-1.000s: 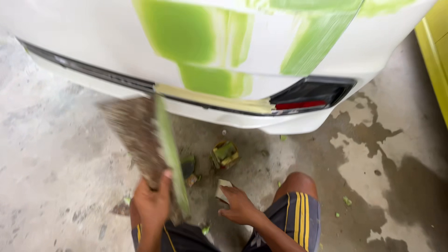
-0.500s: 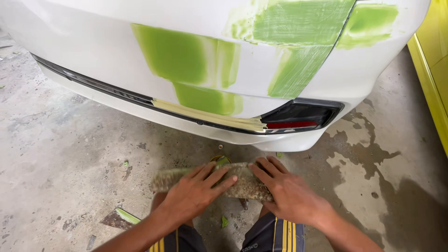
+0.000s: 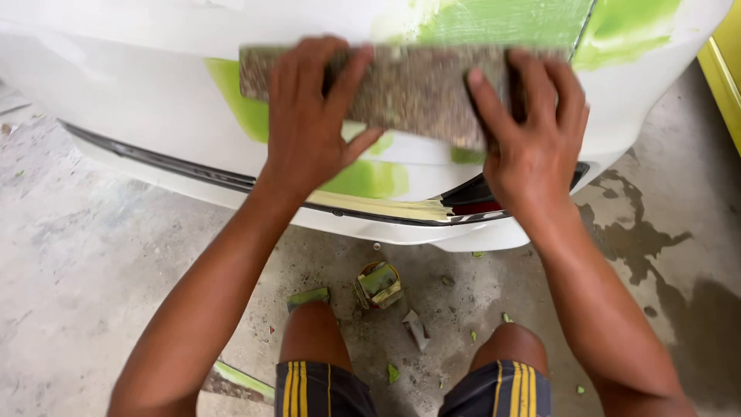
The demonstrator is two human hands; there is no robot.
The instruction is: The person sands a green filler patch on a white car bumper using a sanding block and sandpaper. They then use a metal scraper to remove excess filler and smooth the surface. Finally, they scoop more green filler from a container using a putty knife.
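Nearest the camera, the person's knees in striped shorts are bending over a concrete floor where a small open tin and green scraps are lying. Beyond them, the left hand and right hand are pressing a long sanding block flat against the white car bumper, fingers spread over its upper edge and thumbs hooking under, so both are gripping it. The block's long axis is running left to right across the green filler patch; much green is showing, so by my reckoning the sanding is far from done.
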